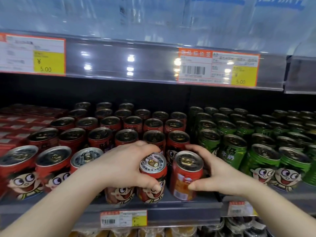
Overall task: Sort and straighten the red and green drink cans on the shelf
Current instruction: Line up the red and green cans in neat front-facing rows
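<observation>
left hand (126,165) is grasping a front-row red can (152,178); right hand (216,170) is grasping the neighbouring red can (186,175), beside the green cans (263,161).

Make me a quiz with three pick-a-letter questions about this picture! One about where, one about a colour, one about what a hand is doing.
1. Where do the green cans stand from the red cans?
A. Left of them
B. Right of them
C. On the shelf above

2. What colour lies behind 5.00 on the price tag?
A. Yellow
B. Blue
C. Purple

3. What is the left hand doing?
A. Gripping a red can
B. Hanging open
C. Pressing a price tag

Answers: 1 B, green fills the right side. 2 A, the number sits on yellow. 3 A, it curls round a front-row can.
</observation>
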`<action>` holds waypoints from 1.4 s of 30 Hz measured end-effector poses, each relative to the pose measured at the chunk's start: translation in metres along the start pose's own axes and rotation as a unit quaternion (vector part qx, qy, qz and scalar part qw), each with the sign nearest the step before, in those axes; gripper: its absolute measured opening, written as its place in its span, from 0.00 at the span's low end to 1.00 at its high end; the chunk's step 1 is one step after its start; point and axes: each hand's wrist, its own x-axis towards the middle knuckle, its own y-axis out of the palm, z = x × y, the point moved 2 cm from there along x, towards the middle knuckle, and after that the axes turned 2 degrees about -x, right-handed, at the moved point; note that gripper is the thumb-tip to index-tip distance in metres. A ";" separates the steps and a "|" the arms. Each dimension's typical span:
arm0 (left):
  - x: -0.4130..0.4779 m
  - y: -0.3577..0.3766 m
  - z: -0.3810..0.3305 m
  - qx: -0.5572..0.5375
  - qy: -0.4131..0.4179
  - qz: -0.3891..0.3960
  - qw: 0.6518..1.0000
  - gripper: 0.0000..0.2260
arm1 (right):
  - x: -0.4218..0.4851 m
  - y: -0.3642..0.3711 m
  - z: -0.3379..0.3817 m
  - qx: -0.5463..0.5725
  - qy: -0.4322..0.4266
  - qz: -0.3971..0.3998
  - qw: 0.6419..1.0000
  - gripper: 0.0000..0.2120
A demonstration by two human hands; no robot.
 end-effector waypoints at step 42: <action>-0.102 -0.024 0.109 0.090 -0.143 -0.165 0.972 0.54 | 0.031 0.095 0.129 -0.423 -0.128 -0.017 0.897 0.38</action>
